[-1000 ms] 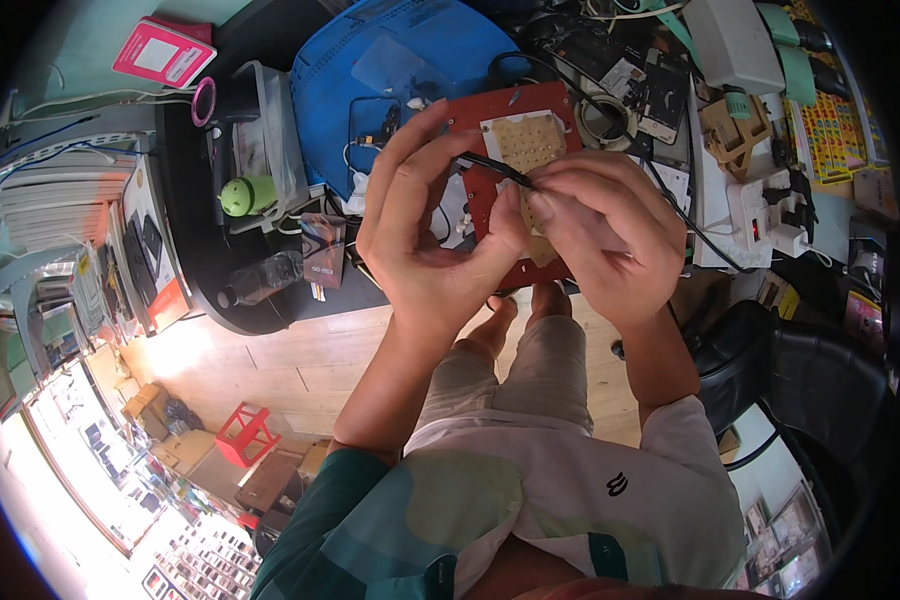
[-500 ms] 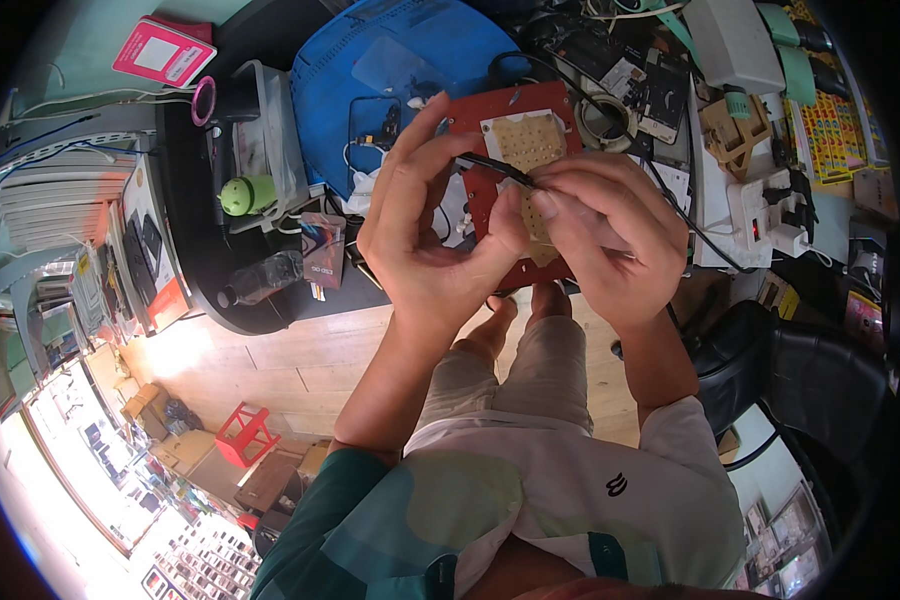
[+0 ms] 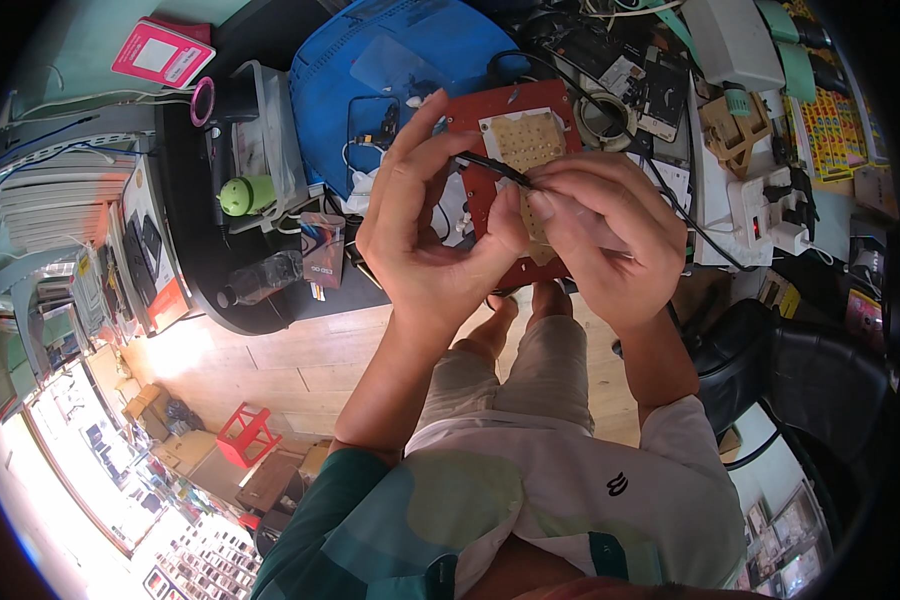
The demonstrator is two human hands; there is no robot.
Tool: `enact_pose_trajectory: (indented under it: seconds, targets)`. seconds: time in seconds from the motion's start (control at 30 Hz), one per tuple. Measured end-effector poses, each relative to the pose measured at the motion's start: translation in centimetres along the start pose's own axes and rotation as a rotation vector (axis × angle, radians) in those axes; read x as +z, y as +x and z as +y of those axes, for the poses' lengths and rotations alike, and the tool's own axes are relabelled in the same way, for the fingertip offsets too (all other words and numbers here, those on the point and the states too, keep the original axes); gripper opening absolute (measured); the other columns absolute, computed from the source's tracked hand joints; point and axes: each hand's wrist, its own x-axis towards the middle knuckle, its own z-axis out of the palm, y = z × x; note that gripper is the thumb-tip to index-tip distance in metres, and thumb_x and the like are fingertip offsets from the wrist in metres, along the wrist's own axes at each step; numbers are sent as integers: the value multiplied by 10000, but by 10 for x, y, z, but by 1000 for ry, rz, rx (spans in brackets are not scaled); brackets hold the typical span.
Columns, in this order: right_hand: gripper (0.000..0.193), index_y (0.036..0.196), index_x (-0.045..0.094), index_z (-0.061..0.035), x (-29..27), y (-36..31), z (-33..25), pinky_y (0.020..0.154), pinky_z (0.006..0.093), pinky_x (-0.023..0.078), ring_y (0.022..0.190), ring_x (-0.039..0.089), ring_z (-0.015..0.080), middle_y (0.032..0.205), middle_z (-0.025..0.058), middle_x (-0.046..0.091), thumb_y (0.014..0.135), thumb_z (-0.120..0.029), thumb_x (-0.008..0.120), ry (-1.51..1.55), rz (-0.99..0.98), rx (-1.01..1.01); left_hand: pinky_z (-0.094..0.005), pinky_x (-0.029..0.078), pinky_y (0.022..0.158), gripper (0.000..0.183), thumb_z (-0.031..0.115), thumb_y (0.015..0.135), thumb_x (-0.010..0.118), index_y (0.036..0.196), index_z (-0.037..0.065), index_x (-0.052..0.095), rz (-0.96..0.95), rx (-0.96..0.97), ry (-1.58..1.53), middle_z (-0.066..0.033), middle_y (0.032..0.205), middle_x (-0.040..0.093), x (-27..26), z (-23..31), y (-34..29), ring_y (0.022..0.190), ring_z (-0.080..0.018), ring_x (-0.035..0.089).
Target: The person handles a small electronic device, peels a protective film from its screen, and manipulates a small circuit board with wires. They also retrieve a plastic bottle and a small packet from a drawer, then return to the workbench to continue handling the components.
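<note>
My left hand (image 3: 425,225) and my right hand (image 3: 595,230) meet in front of me over a red work mat (image 3: 490,120). Between the fingertips of both runs a thin black cable (image 3: 490,168); the right thumb and forefinger pinch it near its end, and the left fingers curl around the part further left. The cable trails off to the right past my right wrist. A pale perforated board (image 3: 525,140) lies on the mat just beyond my fingers.
A blue mat (image 3: 370,70) covers the black bench behind the red one. A green round object (image 3: 245,195), a clear plastic box (image 3: 270,130), a pink card (image 3: 160,50) and a white power strip (image 3: 765,205) lie around. A wooden floor (image 3: 270,350) and a black chair (image 3: 810,370) are below.
My left fingers have shifted slightly on the cable, the forefinger lifting higher. Both hands stay in the same place.
</note>
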Motion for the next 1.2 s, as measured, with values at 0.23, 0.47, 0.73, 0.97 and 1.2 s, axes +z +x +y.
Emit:
enact_pose_trajectory:
  seconds: [0.23,0.47,0.73,0.97,1.2]
  targets:
    - [217,977,733,47,0,1,1,734,358,573,822,716,274,932,145,744,770,62,799,-3,-2,-4,-330,601,927,459,-5,723,820,1147,-88,667,18,9,12,-305,1360,613,1,-1,1,1199,-276,673]
    - [212,964,734,40,2,6,0,729,358,568,811,712,272,925,134,743,766,60,805,-7,-23,-13,-318,612,862,425,10,696,823,1081,-95,679,71,59,50,-322,1295,654,1,-4,5,1154,-286,701]
    - [200,947,734,40,8,14,0,721,362,567,805,709,277,912,130,737,764,55,812,-12,-57,-34,-287,606,806,401,4,689,820,1051,-92,675,112,3,26,-332,1317,646,-3,-9,2,1091,-244,724]
    - [194,941,728,46,10,18,-1,719,365,570,813,710,279,914,137,738,764,60,808,-11,-82,-30,-296,608,827,404,-12,688,797,1063,-90,669,130,-27,-32,-322,1357,626,-3,-12,2,1074,-213,714]
    - [271,998,728,40,9,18,-2,759,376,578,848,720,296,981,145,742,750,15,835,-12,-110,-13,-326,606,901,408,-7,699,779,1082,-76,657,141,-87,-62,-283,1377,607,-2,-7,5,1123,-228,689]
